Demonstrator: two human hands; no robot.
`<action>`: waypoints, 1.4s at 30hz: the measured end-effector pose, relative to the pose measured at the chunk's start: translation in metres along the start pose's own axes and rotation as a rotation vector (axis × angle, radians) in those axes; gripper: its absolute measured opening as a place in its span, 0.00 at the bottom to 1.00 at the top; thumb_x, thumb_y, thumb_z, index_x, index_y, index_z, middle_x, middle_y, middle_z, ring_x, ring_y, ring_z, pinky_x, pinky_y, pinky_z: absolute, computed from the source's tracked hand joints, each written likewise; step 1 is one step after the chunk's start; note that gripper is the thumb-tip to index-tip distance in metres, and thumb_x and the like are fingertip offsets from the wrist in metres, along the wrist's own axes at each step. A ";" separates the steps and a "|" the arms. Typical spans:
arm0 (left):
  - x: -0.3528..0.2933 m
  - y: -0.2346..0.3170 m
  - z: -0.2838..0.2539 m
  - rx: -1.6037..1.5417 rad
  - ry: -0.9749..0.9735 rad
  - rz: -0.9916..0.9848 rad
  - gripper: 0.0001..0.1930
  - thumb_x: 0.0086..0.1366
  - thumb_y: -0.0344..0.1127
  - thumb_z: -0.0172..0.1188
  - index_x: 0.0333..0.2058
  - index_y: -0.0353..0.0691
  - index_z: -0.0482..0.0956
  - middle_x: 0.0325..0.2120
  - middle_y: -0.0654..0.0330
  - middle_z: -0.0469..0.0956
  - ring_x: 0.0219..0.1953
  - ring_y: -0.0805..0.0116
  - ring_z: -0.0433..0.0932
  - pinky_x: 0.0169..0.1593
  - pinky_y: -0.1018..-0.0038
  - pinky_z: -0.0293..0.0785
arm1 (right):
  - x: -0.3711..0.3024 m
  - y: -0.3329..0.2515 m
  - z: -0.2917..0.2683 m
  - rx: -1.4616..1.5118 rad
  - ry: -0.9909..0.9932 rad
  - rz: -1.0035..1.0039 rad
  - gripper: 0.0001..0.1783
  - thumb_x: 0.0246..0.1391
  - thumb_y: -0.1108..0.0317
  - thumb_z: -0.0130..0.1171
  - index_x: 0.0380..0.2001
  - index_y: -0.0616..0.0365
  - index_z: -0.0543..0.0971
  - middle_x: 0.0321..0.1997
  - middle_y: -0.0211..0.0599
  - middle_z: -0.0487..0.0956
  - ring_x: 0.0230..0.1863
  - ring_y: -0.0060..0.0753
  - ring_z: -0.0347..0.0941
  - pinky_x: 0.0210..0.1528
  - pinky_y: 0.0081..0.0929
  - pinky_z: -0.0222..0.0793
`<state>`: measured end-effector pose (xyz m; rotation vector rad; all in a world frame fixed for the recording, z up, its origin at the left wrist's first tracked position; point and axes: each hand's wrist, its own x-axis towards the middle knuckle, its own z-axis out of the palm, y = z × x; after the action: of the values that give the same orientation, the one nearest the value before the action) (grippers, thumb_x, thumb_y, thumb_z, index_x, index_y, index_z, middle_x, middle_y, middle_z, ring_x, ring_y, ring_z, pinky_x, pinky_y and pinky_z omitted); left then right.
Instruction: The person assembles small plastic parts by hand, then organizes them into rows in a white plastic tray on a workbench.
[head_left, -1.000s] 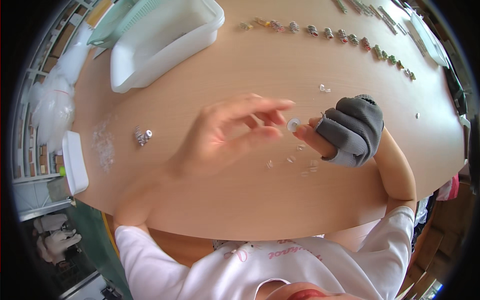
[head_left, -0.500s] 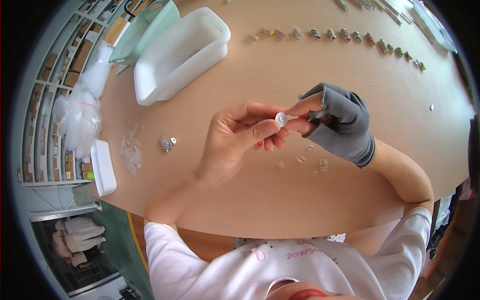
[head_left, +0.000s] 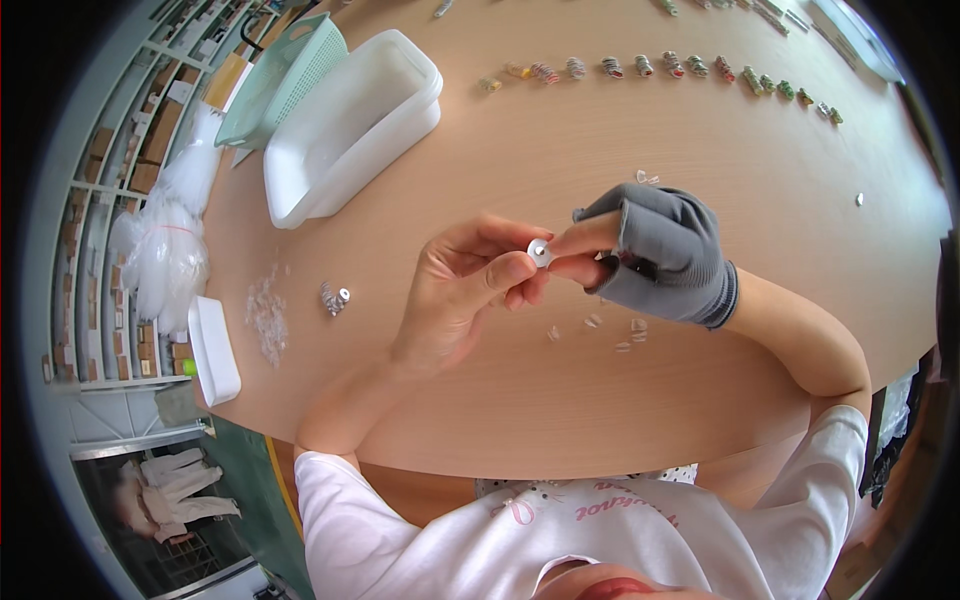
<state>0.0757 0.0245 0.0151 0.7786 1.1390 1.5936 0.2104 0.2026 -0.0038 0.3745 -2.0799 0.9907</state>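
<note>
My bare left hand (head_left: 452, 285) pinches a small white round disc (head_left: 539, 252) with a dark spot at its centre between thumb and fingers. From the right, my right hand (head_left: 660, 255), in a grey fingerless glove, has its thumb and fingertip closed at the disc's edge. Whether more of the piece lies behind the disc is hidden by my fingers. Left of my hands lies a small silvery coiled piece (head_left: 333, 299) with a white disc end. Several small clear flakes (head_left: 638, 330) lie below my right hand, and a few more clear bits (head_left: 648, 177) above it.
A row of small coloured coiled pieces (head_left: 672, 65) curves along the far side. At the back left stand a white tub (head_left: 355, 125) and a green basket (head_left: 285, 85). A narrow white tray (head_left: 214, 350) and clear scraps (head_left: 266, 318) lie left. A person (head_left: 170, 490) is beyond the table.
Both hands and the disc have shifted slightly left in the picture. The disc's centre now shows dark. A red spot below my left fingers no longer shows; clear bits above my right hand now do.
</note>
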 end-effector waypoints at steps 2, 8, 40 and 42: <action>-0.001 -0.004 0.000 -0.112 -0.022 -0.032 0.09 0.66 0.33 0.62 0.43 0.36 0.81 0.31 0.61 0.81 0.32 0.77 0.77 0.34 0.81 0.71 | 0.000 0.007 -0.005 -0.119 -0.048 -0.122 0.17 0.45 0.71 0.69 0.41 0.46 0.82 0.32 0.28 0.80 0.20 0.27 0.72 0.21 0.24 0.65; -0.002 -0.002 0.000 -0.186 0.039 -0.129 0.12 0.67 0.35 0.62 0.46 0.38 0.82 0.33 0.64 0.80 0.33 0.77 0.75 0.37 0.80 0.71 | 0.010 0.024 -0.023 -0.278 -0.086 -0.092 0.15 0.47 0.71 0.65 0.41 0.51 0.82 0.35 0.35 0.80 0.22 0.37 0.74 0.28 0.27 0.70; -0.031 -0.006 -0.088 1.289 0.081 0.656 0.11 0.52 0.15 0.64 0.32 0.36 0.79 0.33 0.62 0.78 0.36 0.65 0.78 0.36 0.70 0.77 | 0.020 0.017 0.037 -0.053 -0.590 0.294 0.05 0.47 0.74 0.64 0.29 0.62 0.78 0.28 0.40 0.78 0.27 0.43 0.77 0.30 0.37 0.71; -0.032 -0.009 -0.087 1.345 0.115 0.769 0.11 0.51 0.17 0.64 0.32 0.37 0.79 0.34 0.62 0.78 0.36 0.65 0.78 0.35 0.70 0.75 | 0.019 0.011 0.037 -0.038 -0.587 0.314 0.05 0.46 0.74 0.63 0.29 0.61 0.78 0.28 0.39 0.78 0.28 0.42 0.77 0.30 0.36 0.71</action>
<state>0.0113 -0.0320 -0.0223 2.2022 2.1690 1.2441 0.1723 0.1837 -0.0094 0.3535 -2.7475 1.1138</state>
